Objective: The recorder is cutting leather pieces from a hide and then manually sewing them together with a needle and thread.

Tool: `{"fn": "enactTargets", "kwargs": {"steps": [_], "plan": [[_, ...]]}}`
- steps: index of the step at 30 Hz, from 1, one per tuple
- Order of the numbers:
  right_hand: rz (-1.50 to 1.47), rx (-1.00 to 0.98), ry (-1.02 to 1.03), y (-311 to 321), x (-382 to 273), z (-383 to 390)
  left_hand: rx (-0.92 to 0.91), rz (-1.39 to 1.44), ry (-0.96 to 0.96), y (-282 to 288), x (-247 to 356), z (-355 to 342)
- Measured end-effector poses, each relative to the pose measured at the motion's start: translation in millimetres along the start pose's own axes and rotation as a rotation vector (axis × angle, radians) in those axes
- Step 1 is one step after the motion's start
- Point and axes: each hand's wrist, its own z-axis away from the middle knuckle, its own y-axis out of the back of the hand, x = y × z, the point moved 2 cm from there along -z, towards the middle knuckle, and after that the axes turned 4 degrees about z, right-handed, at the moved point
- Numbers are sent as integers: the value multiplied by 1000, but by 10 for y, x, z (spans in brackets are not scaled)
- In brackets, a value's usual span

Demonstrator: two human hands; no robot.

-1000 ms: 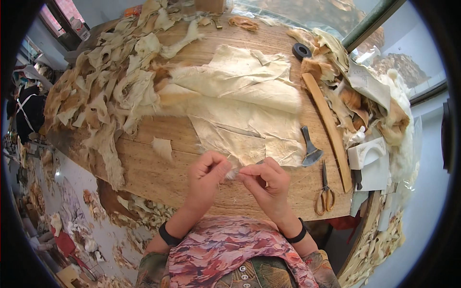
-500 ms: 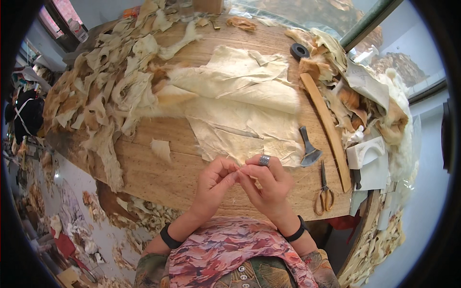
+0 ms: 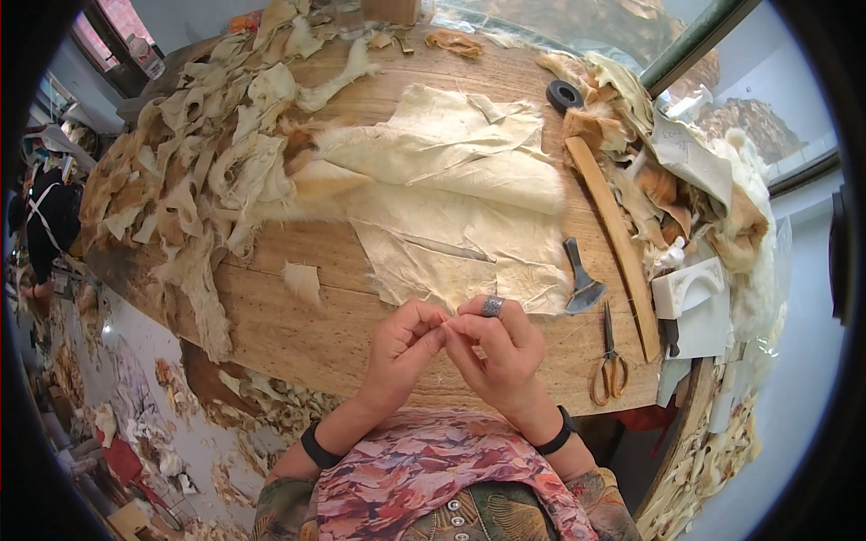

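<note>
My left hand [image 3: 403,352] and my right hand [image 3: 496,350] meet fingertip to fingertip over the near edge of the table. Both are closed in a pinch; whatever lies between the fingertips is too small to make out. A ridged metal thimble ring [image 3: 492,307] sits on a finger of the right hand. Just beyond the hands a cream-coloured hide [image 3: 451,198] lies spread, with a narrow slit [image 3: 446,249] in its near half. To the right of the hide are a dark fan-shaped blade [image 3: 585,287] and scissors [image 3: 609,365] with orange-brown handles.
Fur and hide scraps [image 3: 207,153] heap up along the left of the wooden table [image 3: 271,302]. A long wooden strip [image 3: 613,243], a black tape roll [image 3: 564,96] and more hides [image 3: 667,171] lie at the right. A small loose scrap [image 3: 302,281] rests left of the hide.
My right hand has shifted very slightly left and down, its fingers bending a little. The left hand has dipped slightly; the fingertips stay together. The hide and tools have not moved.
</note>
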Motion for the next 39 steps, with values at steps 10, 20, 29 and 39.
{"fn": "enactTargets", "kwargs": {"steps": [10,20,29,39], "plan": [[-13,-11,-28,-27,-5,-6,2,-17,0,-15,37,-5],[-31,-30,-68,-62,18,-4,14,-39,-6,-8,33,-20],[-59,-29,-62,-63,25,-11,24,-63,-10,35,-6,-27],[-46,-45,-59,-48,45,-5,0,-55,-4,19,25,-40]]}}
